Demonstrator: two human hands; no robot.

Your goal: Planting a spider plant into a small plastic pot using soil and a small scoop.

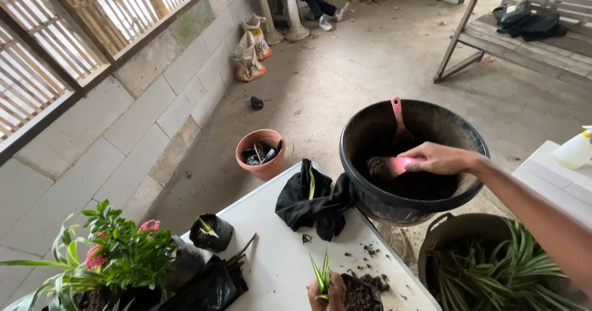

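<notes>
My right hand point(439, 159) reaches over a big black basin of soil point(370, 191) and grips a pink trowel point(390, 165) loaded with dark soil. A second pink tool point(398, 115) stands stuck in the basin's soil. At the bottom edge my left hand point(327, 294) holds a small green-and-white seedling point(322, 276) upright beside a small black grow bag of soil point(361, 294) on the white table point(271, 261).
A crumpled black bag point(311, 201) and a small black potted seedling point(211, 232) lie on the table. A pink flowering plant point(117, 255) stands at left. A terracotta pot point(261, 154) sits on the floor, a spider plant pot point(493, 268) at right, a spray bottle point(575, 149), a wooden bench point(530, 40).
</notes>
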